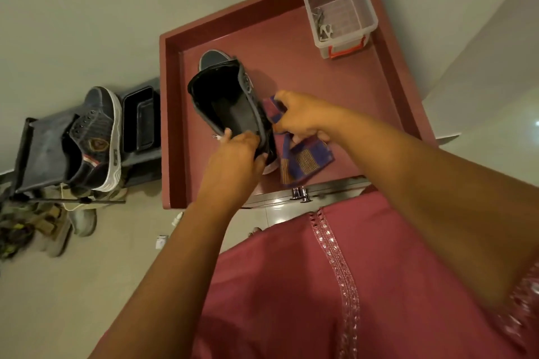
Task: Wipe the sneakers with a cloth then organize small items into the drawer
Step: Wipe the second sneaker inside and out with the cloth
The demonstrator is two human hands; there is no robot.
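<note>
Sneaker (230, 102): dark high-top, standing on the red desk (335, 81) near its left side, opening turned toward the camera, pale toe pointing away.
Left hand (233, 154): grips the sneaker at its heel collar; its fingers are curled over the rim, thumb side on the outside.
Right hand (300, 114): holds the cloth (303, 160) just beside the sneaker's right flank; its fingers are bunched tight on the fabric.
Cloth: purple and maroon with yellow striped patches, pressed against the shoe's side near the eyelets, its loose end hanging down onto the desk.
Second sneaker (96, 137): matching dark high-top with a white sole, resting on a dark shoe rack (38, 154) to the left of the desk, well apart from the first.
Black tray (138, 119): rectangular, sitting on the rack between the second sneaker and the desk edge.
Clear plastic box (339, 11): at the far right corner of the desk, lid off, red latch on its near end, a few small metal pieces inside; what they are I cannot tell.
Floor: other shoes (58, 221) lie in a heap below the rack.
Clothing: pink garment (291, 300) with a beaded trim fills the lower part of the view.
</note>
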